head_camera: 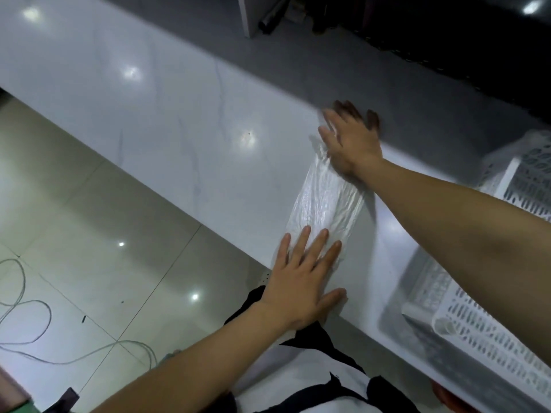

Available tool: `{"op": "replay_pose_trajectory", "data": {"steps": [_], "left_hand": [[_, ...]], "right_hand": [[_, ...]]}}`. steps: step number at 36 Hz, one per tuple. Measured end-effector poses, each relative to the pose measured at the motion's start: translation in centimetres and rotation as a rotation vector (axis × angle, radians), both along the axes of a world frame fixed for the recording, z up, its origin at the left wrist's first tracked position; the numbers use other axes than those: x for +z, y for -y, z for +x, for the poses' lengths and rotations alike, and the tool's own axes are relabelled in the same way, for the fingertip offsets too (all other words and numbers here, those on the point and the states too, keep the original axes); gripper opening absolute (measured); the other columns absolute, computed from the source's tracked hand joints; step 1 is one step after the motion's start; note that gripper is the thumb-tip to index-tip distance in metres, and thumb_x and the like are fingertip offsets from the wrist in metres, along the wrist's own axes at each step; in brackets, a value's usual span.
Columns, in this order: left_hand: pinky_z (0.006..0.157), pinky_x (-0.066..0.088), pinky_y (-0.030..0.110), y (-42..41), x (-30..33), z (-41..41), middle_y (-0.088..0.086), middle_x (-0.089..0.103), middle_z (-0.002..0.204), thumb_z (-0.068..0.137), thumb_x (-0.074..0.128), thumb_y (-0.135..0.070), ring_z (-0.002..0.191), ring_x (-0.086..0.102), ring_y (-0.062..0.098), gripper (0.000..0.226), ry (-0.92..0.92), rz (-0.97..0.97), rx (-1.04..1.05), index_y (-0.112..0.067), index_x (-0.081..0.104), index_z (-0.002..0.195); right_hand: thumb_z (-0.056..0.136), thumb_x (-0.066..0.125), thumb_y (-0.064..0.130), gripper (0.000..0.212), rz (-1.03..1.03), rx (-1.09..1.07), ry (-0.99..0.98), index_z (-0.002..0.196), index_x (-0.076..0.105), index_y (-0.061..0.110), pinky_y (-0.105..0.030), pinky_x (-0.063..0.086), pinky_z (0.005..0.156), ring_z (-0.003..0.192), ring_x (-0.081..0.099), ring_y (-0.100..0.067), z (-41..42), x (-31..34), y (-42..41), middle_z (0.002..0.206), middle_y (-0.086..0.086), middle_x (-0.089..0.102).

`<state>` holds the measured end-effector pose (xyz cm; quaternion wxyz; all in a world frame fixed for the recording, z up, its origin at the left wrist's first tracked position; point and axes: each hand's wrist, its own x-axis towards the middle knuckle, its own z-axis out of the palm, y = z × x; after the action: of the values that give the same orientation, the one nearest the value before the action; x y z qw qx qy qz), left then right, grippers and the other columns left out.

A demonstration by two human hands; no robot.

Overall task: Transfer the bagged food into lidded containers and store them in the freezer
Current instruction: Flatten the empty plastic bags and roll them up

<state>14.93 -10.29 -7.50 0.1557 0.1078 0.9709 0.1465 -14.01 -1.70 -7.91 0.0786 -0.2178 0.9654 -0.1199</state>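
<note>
An empty, crinkled clear plastic bag (323, 204) lies flat and stretched out on the white marble-look counter (167, 114). My left hand (304, 278) presses its near end with fingers straight and spread. My right hand (350, 138) lies flat on the far end of the bag, near the counter's far edge, fingers straight. No food or lidded container shows in this view.
A white perforated plastic basket (489, 329) stands on the counter at the right, under my right forearm. Beyond the counter is a dark grey floor with a dark mat (447, 46). A loose cable (26, 311) lies on the glossy tiled floor at the left.
</note>
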Motion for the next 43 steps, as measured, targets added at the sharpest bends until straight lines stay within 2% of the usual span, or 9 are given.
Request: {"op": "replay_pose_trajectory", "data": {"steps": [2,5,9,16,21,28,31,35,43], "left_hand": [[0.120,-0.018,0.048,0.3,0.8,-0.5,-0.006,-0.011,0.169,0.092,0.012,-0.075,0.152,-0.026,0.017,0.078,0.094,0.125,0.044,-0.037,0.008,0.160],[0.123,-0.006,0.039,1.1,2.6,-1.8,-0.008,0.015,0.168,0.090,0.027,-0.070,0.155,0.001,0.013,0.070,0.167,0.400,0.216,-0.040,0.035,0.153],[0.116,0.030,0.034,3.4,4.8,-4.3,-0.005,0.050,0.147,0.093,0.053,-0.039,0.137,0.043,0.015,0.045,0.040,0.621,0.528,-0.028,0.058,0.137],[0.096,0.043,0.029,6.4,5.5,-10.4,0.003,0.048,0.148,0.091,0.064,-0.025,0.132,0.050,0.019,0.055,0.251,0.694,0.732,-0.030,0.048,0.144],[0.099,0.054,0.042,6.3,6.1,-13.3,0.008,0.043,0.153,0.086,0.071,-0.022,0.126,0.055,0.028,0.071,0.395,0.750,0.730,-0.029,0.040,0.149],[0.064,0.053,0.026,6.0,6.1,-14.8,0.007,0.065,0.118,0.083,0.076,-0.020,0.086,0.068,0.016,0.070,0.464,0.759,0.756,-0.024,0.044,0.145],[0.076,0.056,0.031,5.8,6.1,-15.0,0.009,0.066,0.118,0.082,0.078,-0.022,0.094,0.068,0.020,0.069,0.473,0.726,0.744,-0.020,0.047,0.144],[0.057,0.059,0.030,5.3,6.8,-15.3,0.010,0.071,0.103,0.086,0.076,-0.017,0.086,0.071,0.022,0.062,0.547,0.787,0.712,-0.024,0.051,0.142],[0.061,0.061,0.032,2.6,6.8,-14.3,0.009,0.067,0.096,0.095,0.063,-0.016,0.080,0.069,0.019,0.058,0.528,0.891,0.532,-0.038,0.045,0.146]], "right_hand": [[0.102,0.023,0.053,0.058,-0.185,-0.125,-0.007,0.154,0.033,0.030,-0.056,0.004,0.121,0.152,0.019,-0.017,0.6,0.7,-0.3,0.163,0.002,0.032],[0.103,0.027,0.050,0.056,-0.326,-0.296,-0.037,0.156,0.031,0.033,-0.056,-0.003,0.121,0.154,0.014,-0.020,2.7,1.9,-1.1,0.166,0.001,0.024],[0.103,0.033,0.048,0.059,-0.147,-0.343,-0.068,0.159,0.019,0.033,-0.058,-0.001,0.120,0.156,-0.001,-0.022,7.4,2.5,-2.2,0.170,0.001,0.002],[0.094,0.010,0.069,0.072,0.109,-0.231,0.068,0.158,-0.004,0.040,-0.057,-0.010,0.118,0.154,-0.015,-0.023,16.4,0.2,-4.6,0.167,0.007,-0.018],[0.094,0.001,0.070,0.073,0.148,-0.195,0.121,0.158,-0.010,0.038,-0.061,-0.011,0.119,0.153,-0.021,-0.021,17.8,-0.7,-5.3,0.166,0.007,-0.021],[0.097,-0.001,0.067,0.070,0.163,-0.199,0.052,0.159,-0.010,0.035,-0.060,-0.010,0.120,0.154,-0.019,-0.020,18.9,-0.9,-5.2,0.168,0.005,-0.017],[0.098,-0.001,0.068,0.070,0.146,-0.205,0.035,0.159,-0.008,0.035,-0.059,-0.011,0.120,0.154,-0.019,-0.019,18.9,-1.1,-5.2,0.168,0.006,-0.016],[0.097,-0.002,0.069,0.070,0.154,-0.209,0.039,0.159,-0.009,0.036,-0.059,-0.010,0.119,0.154,-0.018,-0.020,18.9,-1.2,-5.1,0.168,0.006,-0.015],[0.094,-0.005,0.063,0.074,0.187,-0.158,0.036,0.160,0.006,0.030,-0.063,-0.007,0.118,0.154,-0.015,-0.025,18.9,-0.5,-5.2,0.169,0.000,-0.009]]}}
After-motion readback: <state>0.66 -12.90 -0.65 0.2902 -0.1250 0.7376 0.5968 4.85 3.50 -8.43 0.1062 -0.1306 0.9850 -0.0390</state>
